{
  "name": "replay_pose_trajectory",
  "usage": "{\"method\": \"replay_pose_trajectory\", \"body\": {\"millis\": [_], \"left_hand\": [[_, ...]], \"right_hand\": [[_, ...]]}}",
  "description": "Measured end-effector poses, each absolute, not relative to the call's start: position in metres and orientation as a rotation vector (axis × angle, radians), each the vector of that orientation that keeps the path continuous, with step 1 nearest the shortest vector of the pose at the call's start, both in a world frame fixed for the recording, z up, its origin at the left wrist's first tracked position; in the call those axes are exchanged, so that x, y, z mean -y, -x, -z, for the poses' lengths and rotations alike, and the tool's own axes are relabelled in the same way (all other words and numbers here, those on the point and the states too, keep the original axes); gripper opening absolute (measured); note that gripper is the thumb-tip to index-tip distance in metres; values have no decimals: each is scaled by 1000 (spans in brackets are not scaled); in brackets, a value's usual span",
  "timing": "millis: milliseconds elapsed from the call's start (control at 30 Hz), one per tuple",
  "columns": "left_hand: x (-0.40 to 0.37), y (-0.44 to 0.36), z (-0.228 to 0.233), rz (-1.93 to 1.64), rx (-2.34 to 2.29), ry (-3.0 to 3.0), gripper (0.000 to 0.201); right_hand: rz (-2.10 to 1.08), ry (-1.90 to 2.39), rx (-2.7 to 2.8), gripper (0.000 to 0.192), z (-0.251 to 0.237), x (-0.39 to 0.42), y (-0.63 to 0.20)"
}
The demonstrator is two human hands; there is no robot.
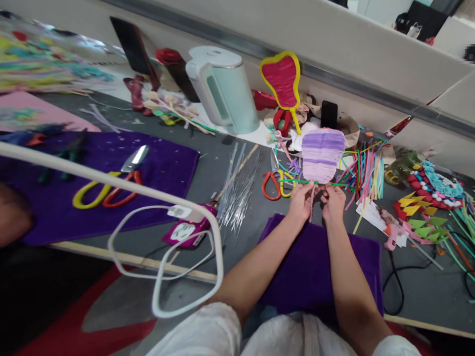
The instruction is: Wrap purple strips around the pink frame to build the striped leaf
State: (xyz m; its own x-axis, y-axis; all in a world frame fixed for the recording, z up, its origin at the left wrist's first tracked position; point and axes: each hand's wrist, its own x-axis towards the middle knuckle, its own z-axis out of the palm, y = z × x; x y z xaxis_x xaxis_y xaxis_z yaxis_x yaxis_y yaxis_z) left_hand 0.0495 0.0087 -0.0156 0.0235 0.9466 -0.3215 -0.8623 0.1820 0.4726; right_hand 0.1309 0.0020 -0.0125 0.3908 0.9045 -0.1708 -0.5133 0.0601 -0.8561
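Both my hands meet over a purple cloth (pixel 315 267) at the table's near edge. My left hand (pixel 301 200) and my right hand (pixel 333 202) pinch the bottom of a purple and lilac striped fan-shaped piece (pixel 322 154), which stands upright above them. A thin green pipe cleaner (pixel 297 181) runs sideways just under the piece, across my fingertips. A pink stem hangs down between my hands.
Red and yellow scissors (pixel 276 184) lie left of my hands, beside thin metal wires (pixel 237 193). Coloured pipe cleaners (pixel 365 168) lie to the right, then a pink glue gun (pixel 395 232). A pale green kettle (pixel 222 89) and a red fan (pixel 282 81) stand behind. Large scissors (pixel 111 190) rest on a purple cloth at left.
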Motion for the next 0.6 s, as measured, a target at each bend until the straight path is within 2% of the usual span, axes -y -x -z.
{"method": "replay_pose_trajectory", "body": {"millis": [267,600], "left_hand": [[-4,-52,11,-1412,-694,-370,22],[-2,-53,11,-1435,-713,-443,26]], "right_hand": [[-1327,983,475,23,16,0,-130],[-1342,875,450,19,18,2,-128]]}}
